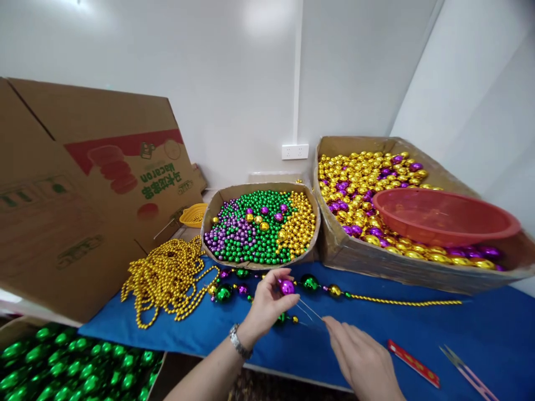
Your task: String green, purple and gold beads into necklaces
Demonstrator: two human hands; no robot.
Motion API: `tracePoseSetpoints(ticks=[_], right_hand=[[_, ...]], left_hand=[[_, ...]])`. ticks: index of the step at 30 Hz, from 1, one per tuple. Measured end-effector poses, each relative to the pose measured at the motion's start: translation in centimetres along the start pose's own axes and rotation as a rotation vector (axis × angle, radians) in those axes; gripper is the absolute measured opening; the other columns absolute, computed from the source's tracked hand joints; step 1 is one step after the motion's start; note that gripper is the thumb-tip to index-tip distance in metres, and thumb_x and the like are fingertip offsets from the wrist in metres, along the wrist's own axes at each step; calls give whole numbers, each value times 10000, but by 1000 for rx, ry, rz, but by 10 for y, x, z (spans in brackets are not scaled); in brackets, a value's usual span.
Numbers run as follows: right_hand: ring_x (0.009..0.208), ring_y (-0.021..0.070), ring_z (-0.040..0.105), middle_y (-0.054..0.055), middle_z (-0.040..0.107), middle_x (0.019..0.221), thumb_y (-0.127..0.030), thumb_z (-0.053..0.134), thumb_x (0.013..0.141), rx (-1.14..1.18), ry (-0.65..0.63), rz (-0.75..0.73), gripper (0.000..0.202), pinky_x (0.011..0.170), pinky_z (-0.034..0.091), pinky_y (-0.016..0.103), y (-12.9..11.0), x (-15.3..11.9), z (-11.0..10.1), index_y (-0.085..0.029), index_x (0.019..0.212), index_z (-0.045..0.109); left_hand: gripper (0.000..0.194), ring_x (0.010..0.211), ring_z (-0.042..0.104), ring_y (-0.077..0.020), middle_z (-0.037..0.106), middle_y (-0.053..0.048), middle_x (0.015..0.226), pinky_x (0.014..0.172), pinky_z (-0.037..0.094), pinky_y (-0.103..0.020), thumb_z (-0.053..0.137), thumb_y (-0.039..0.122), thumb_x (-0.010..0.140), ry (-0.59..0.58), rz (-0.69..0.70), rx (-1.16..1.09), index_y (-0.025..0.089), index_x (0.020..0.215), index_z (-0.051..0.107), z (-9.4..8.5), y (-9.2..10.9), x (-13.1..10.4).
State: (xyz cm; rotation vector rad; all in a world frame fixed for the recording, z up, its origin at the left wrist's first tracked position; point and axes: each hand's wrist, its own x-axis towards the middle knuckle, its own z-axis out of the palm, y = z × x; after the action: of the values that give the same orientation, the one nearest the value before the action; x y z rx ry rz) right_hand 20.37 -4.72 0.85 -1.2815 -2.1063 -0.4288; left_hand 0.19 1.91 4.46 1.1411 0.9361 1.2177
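My left hand (267,303), with a watch on its wrist, pinches a shiny purple bead (286,287) between thumb and fingers. A thin needle or wire (311,312) runs from that bead down to my right hand (361,356), whose fingertips pinch its lower end. Both hands hover over a blue cloth (418,326). A partly strung strand of green, gold and purple beads (317,287) lies on the cloth just beyond the hands and trails right as a thin gold bead chain (409,302).
A cardboard tray of small green, purple and gold beads (261,225) sits behind the hands. A larger box of gold and purple beads (376,189) holds a red basin (445,214). Gold bead strands (167,278), flattened cartons (83,184), green beads (62,362), scissors (466,367).
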Motion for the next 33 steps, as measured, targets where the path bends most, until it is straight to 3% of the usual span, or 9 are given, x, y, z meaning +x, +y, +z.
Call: tracePoseSetpoints(ticks=[6, 10, 14, 18, 21, 24, 27, 29, 33], right_hand=[[700, 132, 699, 41, 732, 836, -239, 313, 955, 295, -11, 117, 325, 619, 542, 196, -10, -1, 13, -203, 972, 636], [721, 147, 707, 51, 734, 856, -252, 322, 953, 352, -1, 178, 312, 623, 554, 206, -10, -1, 16, -201, 962, 629], [701, 169, 709, 61, 735, 836, -299, 330, 958, 305, 24, 235, 310, 588, 549, 219, -3, -4, 18, -190, 971, 621], [701, 171, 710, 58, 736, 837, -302, 330, 960, 252, 38, 231, 312, 587, 546, 217, 1, -7, 21, -184, 969, 619], [692, 161, 709, 56, 735, 838, -275, 324, 962, 255, 39, 202, 301, 578, 542, 207, 0, -7, 25, -180, 969, 609], [675, 160, 707, 58, 733, 824, -269, 324, 961, 267, 35, 214, 297, 566, 539, 206, -1, -6, 26, -178, 970, 607], [693, 166, 709, 67, 734, 833, -273, 329, 960, 265, 33, 231, 300, 579, 543, 208, 0, -6, 25, -177, 972, 613], [711, 168, 710, 73, 734, 847, -271, 334, 958, 270, 28, 236, 300, 592, 546, 208, 0, -6, 24, -175, 973, 618], [720, 170, 709, 79, 732, 858, -263, 344, 954, 275, 58, 218, 294, 618, 550, 217, -1, -7, 25, -164, 976, 620]], left_hand=[[629, 842, 578, -159, 632, -51, 948, 739, 459, -257, 825, 163, 545, 21, -70, -118, 203, 1093, 518, 12, -12, -7], [677, 864, 573, -180, 609, -84, 1041, 721, 461, -274, 796, 189, 591, -82, -44, -84, 216, 1190, 480, 10, -7, -3], [343, 990, 529, -232, 595, -102, 1095, 826, 415, -328, 627, 278, 774, 40, 166, 338, 229, 1111, 585, -14, 11, 35], [145, 1025, 499, -286, 631, -75, 831, 948, 309, -378, 717, 135, 630, 72, 163, 678, 232, 730, 675, -35, 12, 86], [207, 979, 515, -296, 578, -49, 638, 899, 330, -378, 733, 53, 552, 52, 123, 648, 227, 565, 621, -38, 4, 106], [176, 947, 526, -272, 579, -43, 648, 835, 366, -344, 744, 99, 571, 43, 101, 575, 220, 581, 618, -36, 0, 106], [110, 841, 562, -222, 619, -54, 766, 730, 416, -302, 710, 262, 676, 27, 64, 454, 205, 756, 659, -33, 3, 92], [236, 771, 586, -191, 632, -71, 837, 649, 437, -277, 622, 373, 765, 7, 31, 368, 185, 904, 653, -31, 6, 77], [315, 719, 602, -150, 638, -79, 844, 580, 435, -226, 635, 385, 773, -84, -161, -93, 146, 978, 634, -23, 7, 48]])
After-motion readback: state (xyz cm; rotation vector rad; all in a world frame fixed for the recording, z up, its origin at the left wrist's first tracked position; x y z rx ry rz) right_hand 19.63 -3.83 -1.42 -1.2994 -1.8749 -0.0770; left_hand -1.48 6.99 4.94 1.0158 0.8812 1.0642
